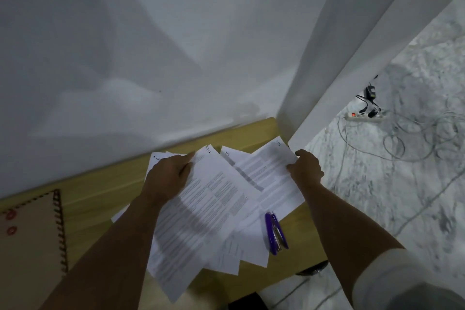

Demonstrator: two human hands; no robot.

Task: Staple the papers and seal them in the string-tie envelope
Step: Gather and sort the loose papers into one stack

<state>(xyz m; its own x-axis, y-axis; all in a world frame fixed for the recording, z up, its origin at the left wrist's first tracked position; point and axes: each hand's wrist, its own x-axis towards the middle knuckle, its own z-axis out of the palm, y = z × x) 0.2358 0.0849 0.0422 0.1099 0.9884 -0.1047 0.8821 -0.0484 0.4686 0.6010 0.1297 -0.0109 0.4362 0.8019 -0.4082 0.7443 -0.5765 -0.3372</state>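
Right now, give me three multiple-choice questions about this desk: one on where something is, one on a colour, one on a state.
1. Where does the stapler lie?
A. on the envelope
B. on the papers, between the two forearms
C. on the floor

2. What colour is the stapler?
A. purple
B. red
C. green

3. How are the papers now?
A. sealed inside the envelope
B. squared into one neat stack
C. loose and fanned out, held by both hands

Answers:
1 B, it rests on the sheets near the right hand side.
2 A, its body is purple.
3 C, the left hand and right hand grip spread sheets, while the envelope lies apart on the table.
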